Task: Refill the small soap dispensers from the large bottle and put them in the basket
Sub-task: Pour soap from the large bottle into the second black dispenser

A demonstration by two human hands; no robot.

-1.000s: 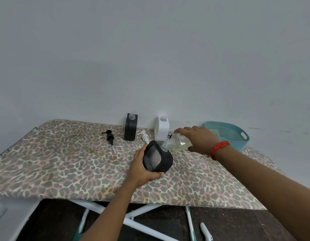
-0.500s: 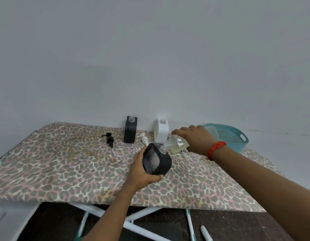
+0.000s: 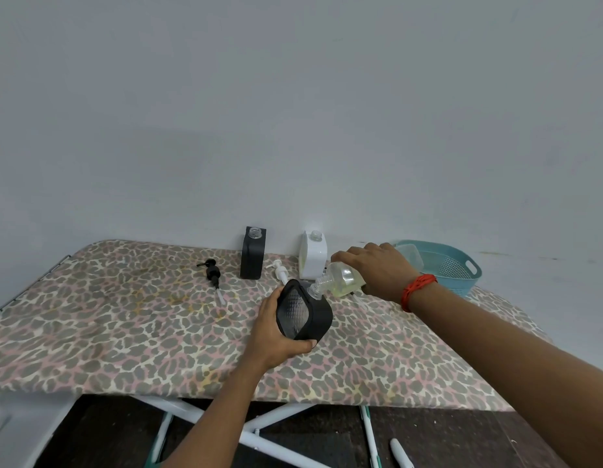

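Note:
My left hand grips a black square soap dispenser, tilted, just above the leopard-print table. My right hand holds the large clear bottle of pale yellow soap on its side, its open neck touching the black dispenser's top. A second black dispenser and a white dispenser stand uncapped at the back. A black pump head and a white pump head lie on the cloth. The teal basket sits at the back right.
A plain wall rises right behind the table. White folding legs and a dark floor show below the front edge. A white pen-like object lies on the floor at the lower right.
Both hands and the two containers have held the same pouring pose; the view has only shifted slightly.

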